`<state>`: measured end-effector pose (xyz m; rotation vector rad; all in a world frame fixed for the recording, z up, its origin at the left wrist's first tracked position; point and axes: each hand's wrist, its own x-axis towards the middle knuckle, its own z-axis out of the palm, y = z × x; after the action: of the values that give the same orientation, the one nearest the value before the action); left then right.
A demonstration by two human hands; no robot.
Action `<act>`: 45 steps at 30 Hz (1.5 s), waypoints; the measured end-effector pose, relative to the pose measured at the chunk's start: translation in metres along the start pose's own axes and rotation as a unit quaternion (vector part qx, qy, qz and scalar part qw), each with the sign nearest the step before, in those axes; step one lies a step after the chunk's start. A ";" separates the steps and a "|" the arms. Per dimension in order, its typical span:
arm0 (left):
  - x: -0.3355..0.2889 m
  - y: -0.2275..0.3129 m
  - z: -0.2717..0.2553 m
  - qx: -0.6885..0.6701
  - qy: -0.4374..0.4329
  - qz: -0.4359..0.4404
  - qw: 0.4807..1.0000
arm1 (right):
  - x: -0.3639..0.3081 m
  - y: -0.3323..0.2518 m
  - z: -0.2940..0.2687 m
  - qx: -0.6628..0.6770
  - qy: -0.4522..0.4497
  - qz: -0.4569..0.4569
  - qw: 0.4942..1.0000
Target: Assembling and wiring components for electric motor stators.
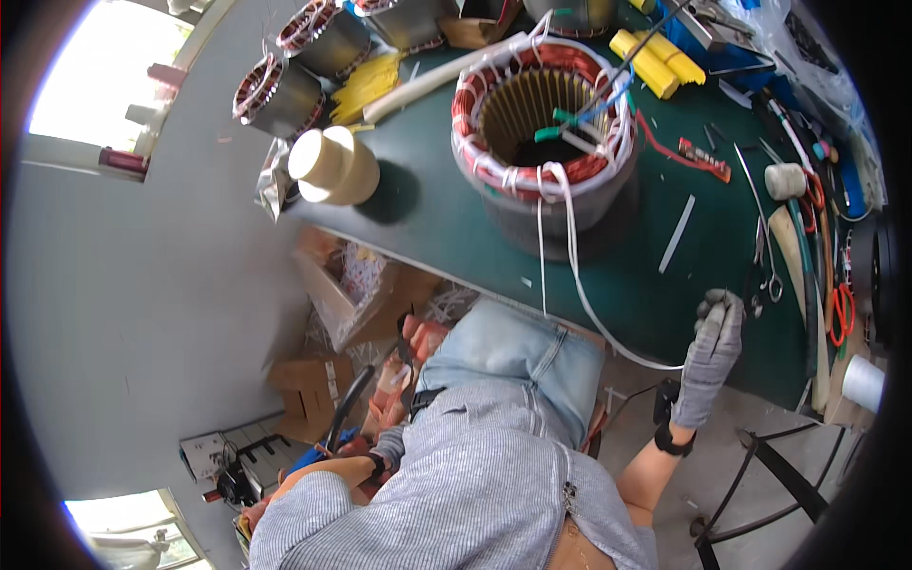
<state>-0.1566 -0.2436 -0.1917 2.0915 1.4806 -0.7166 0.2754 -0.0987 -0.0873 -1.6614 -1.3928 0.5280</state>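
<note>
A motor stator (570, 214), a grey metal ring with red copper windings, stands upright on the green table (427, 228). White cord binds its windings, and blue and green-tipped leads lie over its opening. A long white lacing cord (594, 318) runs from the near rim of the stator, sags past the table's front edge and reaches my right hand (712, 351). That hand, in a grey glove, is closed on the cord beside the table's right front edge, with its fingers pressed together. My left hand (391, 444), also gloved, is low beside my body; its fingers are hidden.
More wound stators (332, 43) stand at the far left, near a cream cylinder (332, 169). Yellow rolls (655, 62) lie behind. Along the right edge are red-handled scissors (842, 313), rods and a white spool (863, 382). An open cardboard box (380, 294) stands below the table.
</note>
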 end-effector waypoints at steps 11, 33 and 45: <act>-0.038 -0.007 -0.074 -0.144 -0.223 0.080 0.961 | 0.009 0.001 0.024 -0.139 -0.009 -0.017 0.990; 0.031 0.065 -0.333 -0.064 0.682 0.316 0.656 | 0.007 -0.147 0.083 -0.056 0.110 -0.235 0.964; 0.053 0.063 -0.296 0.067 0.652 0.285 0.699 | -0.129 0.000 -0.056 0.014 -0.074 0.111 0.991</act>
<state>-0.0401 -0.0336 0.0004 3.0731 1.0467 1.2176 0.2827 -0.2393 -0.0849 -1.7960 -1.3039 0.8098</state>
